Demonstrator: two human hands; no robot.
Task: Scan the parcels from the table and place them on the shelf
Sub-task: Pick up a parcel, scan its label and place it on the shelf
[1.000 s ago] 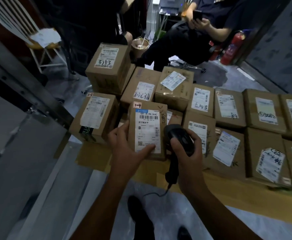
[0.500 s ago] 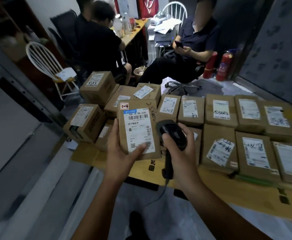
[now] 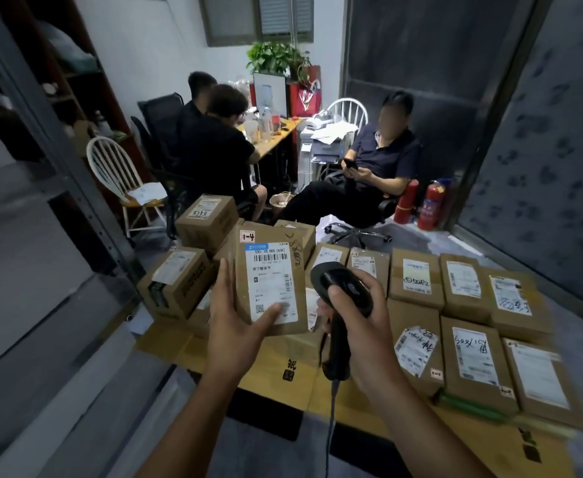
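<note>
My left hand [image 3: 236,326] grips a brown cardboard parcel [image 3: 269,260] by its lower left, thumb pressed on the white shipping label, and holds it upright above the table. My right hand [image 3: 362,326] grips a black corded barcode scanner [image 3: 340,288] just right of the parcel, its head level with the label's lower half. Several more labelled brown parcels [image 3: 469,326] lie flat in rows on the cardboard-covered table [image 3: 283,360] to the right. Others [image 3: 176,284] are stacked at the left.
A grey metal shelf frame [image 3: 51,139] stands along the left. Three people sit beyond the table, at a desk [image 3: 276,136] and on a swivel chair. A white chair [image 3: 117,170] stands at the left. Two red fire extinguishers [image 3: 421,205] lean at the back right.
My left hand has lifted the parcel up from the table and held it higher. The scanner has risen beside it. My view has tilted upward, showing more of the room.
</note>
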